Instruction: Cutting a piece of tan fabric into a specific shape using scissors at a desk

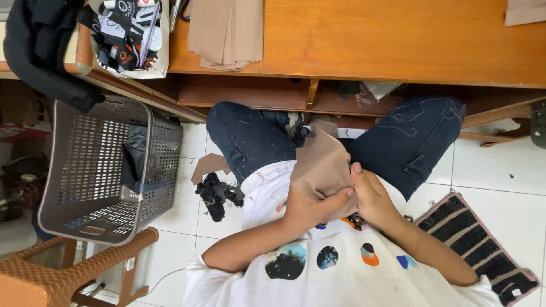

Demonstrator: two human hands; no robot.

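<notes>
You are holding a soft, matte piece of tan fabric (319, 167) in your lap, between both hands and against your white printed shirt (318, 267). It is thin and limp, folded to a blunt point that rises toward your knees in dark denim jeans (250, 136).

Your left hand (310, 207) is closed around the lower edge of the fabric, thumb laid across the front and fingers curled behind it. Your right hand (369, 196) touches the left one; its thumb presses the fabric's right edge and its fingers are tucked underneath, so both hands pinch the cloth.

Beyond your hands, past the knees, stands a smooth orange wooden worktop (387, 40) with a stack of the same tan fabric (227, 31) lying flat on it. To the left of your left hand sits a grey perforated plastic basket (96, 165), and between it and your hand lie black scraps (216, 193) on the white floor tiles. To the right of your right hand lies a striped woven mat (483, 250).
</notes>
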